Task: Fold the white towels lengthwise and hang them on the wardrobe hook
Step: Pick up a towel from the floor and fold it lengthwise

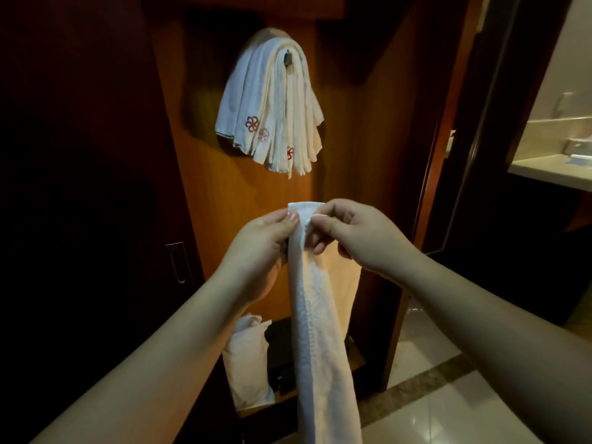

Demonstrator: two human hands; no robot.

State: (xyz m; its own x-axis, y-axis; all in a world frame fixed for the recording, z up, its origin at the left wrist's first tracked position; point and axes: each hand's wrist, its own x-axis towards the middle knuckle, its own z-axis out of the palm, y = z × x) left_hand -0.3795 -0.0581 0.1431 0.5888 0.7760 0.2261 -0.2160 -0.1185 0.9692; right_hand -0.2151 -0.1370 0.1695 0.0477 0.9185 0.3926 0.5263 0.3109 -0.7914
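A long white towel (pixel 320 331), folded into a narrow strip, hangs down in front of me from its top edge. My left hand (pixel 256 248) pinches that top edge from the left, and my right hand (pixel 355 232) pinches it from the right. Above them, the dark wardrobe hook (pixel 287 57) sticks out of the wooden panel. Several folded white towels (pixel 272 116) with red flower emblems hang over the hook in a bunch. The held towel's top edge is well below that bunch.
The wooden wardrobe panel (pixel 352 123) stands straight ahead. A dark door with a metal handle (pixel 176 261) is at the left. More white cloth (pixel 248 357) and a dark box (pixel 282 357) lie on the wardrobe floor. A bathroom counter (pixel 551 171) shows at the right, above a tiled floor (pixel 448 395).
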